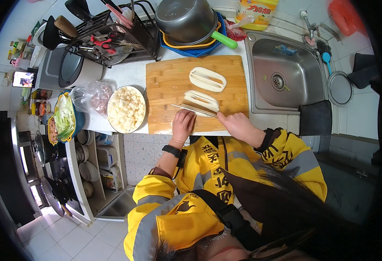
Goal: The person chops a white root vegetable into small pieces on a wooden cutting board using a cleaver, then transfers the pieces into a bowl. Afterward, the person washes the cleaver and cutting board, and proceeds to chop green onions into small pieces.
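Observation:
On the wooden cutting board, two long groups of pale white slices lie one above the other: an upper one and a lower one. A knife lies across the lower group, held by its handle in my right hand. My left hand is just below the blade, fingers curled against the near end of the lower slices, partly hidden by the knife. Left of the board sits a bowl of white diced pieces, with a clear plastic bag beside it.
A steel sink is at right. Behind the board are a pot on stacked basins and a utensil rack. At left are a basin of leafy vegetables, a white cooker and open shelves of dishes.

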Tool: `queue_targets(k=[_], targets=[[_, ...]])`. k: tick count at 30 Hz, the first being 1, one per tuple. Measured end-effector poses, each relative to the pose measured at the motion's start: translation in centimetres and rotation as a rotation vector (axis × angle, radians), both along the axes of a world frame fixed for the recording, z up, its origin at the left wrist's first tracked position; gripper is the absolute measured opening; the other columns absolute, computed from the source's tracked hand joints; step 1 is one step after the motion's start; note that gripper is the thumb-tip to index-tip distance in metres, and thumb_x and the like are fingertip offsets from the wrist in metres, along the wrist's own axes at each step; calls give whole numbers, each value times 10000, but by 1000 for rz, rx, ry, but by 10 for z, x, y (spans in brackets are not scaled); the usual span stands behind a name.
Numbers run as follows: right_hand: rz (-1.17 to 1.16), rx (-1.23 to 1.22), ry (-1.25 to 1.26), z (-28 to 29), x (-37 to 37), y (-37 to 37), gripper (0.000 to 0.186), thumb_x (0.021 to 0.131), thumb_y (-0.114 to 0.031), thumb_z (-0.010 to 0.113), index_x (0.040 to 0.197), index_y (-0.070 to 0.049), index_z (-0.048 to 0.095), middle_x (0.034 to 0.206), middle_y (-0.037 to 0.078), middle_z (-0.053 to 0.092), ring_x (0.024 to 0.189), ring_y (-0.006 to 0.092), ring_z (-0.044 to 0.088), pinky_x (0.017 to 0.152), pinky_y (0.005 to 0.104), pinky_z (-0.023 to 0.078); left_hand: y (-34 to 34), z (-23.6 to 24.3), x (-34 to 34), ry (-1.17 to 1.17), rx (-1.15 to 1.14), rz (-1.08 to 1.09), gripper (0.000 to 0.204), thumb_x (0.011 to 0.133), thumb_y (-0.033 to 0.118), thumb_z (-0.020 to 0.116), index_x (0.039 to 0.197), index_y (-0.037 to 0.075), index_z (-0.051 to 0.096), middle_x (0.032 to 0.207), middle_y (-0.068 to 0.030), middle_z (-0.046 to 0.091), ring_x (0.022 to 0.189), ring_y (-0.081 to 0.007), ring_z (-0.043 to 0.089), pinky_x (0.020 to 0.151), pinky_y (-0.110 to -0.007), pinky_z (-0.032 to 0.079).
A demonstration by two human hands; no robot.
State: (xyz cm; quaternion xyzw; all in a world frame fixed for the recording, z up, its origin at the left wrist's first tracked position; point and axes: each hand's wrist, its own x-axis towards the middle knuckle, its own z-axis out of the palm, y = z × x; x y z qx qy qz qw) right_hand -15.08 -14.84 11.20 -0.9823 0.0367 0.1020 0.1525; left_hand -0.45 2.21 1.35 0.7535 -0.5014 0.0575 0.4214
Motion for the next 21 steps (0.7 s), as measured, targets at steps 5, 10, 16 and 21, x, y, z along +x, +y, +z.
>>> queue_targets(k=[5,10,16,21], targets=[[-28,59,84,-4,17,-3,275,798,-70,502,1049,31,455,614,150,605,577,302,626,498,394,497,1,-1,-1,7,22,6,197,718,16,673,902,26,607,909,-103,570,887,-290,542,759,-358,469],[-90,135,1,-25,36,-2,239,889,-212,484,1008,-8,446,639,165,604,589,350,606,512,426,487,3,-3,1,18,21,-17,229,708,42,683,922,47,603,931,-96,572,887,-291,539,766,-368,457],[-268,272,-90,-15,13,-23,229,908,-254,478,976,-38,447,597,173,574,570,375,578,511,461,443,-6,18,20,-66,213,-204,361,707,87,672,1050,70,563,1057,-105,533,967,-307,505,831,-400,426],[-436,216,-282,-4,-25,-39,203,900,-254,500,944,-64,445,575,172,555,551,375,566,486,460,430,-44,45,61,-233,441,-601,682,641,136,682,1271,102,423,1253,-122,446,1145,-317,418,966,-437,340]])
